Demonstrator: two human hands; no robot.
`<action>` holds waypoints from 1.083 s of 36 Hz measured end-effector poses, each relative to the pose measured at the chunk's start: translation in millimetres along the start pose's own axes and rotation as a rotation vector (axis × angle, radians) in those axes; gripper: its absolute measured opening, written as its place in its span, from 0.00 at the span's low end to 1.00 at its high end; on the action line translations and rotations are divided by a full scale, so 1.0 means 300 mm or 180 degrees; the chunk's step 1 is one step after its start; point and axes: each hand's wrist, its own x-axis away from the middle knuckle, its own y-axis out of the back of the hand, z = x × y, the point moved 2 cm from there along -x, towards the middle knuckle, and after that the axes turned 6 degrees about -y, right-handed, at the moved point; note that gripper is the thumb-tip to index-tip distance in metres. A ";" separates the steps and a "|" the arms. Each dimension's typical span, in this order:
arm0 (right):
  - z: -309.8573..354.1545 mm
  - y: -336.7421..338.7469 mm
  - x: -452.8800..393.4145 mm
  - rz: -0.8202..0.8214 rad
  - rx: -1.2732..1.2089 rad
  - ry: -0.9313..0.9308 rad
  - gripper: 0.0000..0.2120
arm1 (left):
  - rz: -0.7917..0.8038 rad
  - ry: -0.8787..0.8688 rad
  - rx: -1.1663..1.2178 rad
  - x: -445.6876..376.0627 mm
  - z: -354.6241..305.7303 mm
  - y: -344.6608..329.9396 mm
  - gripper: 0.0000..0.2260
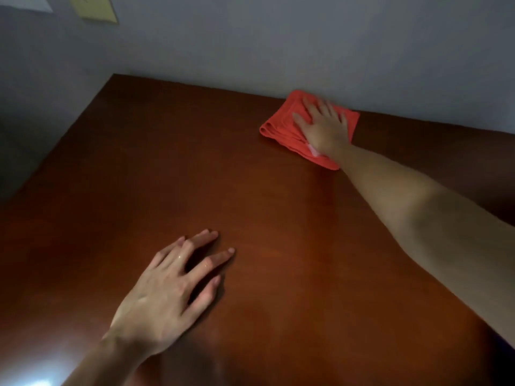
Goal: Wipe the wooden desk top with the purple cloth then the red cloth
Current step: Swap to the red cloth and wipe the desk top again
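One red cloth (281, 126), folded, lies flat on wooden desk top (195, 176) near far edge, just beside grey wall (278, 45). Right hand (324, 126) pressed palm-down on cloth, fingers spread flat, not gripping, arm stretched across from right edge. Left hand (167, 296) rests palm-down on bare wood near front edge, fingers splayed, holding nothing, well apart from cloth. Yellowish plate (94, 8) and white paper (28, 1) on wall at upper left, blurred. Purple cloth not seen.
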 end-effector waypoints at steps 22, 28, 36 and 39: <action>-0.205 0.025 1.444 0.0048 -0.0043 0.0906 0.32 | -0.0722 0.0353 -0.0514 0.001 -0.191 -0.034 0.15; -0.350 0.089 1.364 0.0685 0.0099 0.1851 0.31 | -0.1068 0.0188 0.0091 -0.080 -0.385 -0.112 0.09; -0.477 0.098 0.967 0.0519 0.0135 0.2041 0.30 | -0.0992 0.0240 0.0622 -0.243 -0.478 -0.184 0.14; -0.532 0.098 0.775 0.0479 0.0200 0.1925 0.30 | -0.0937 0.0261 0.0611 -0.291 -0.467 -0.188 0.16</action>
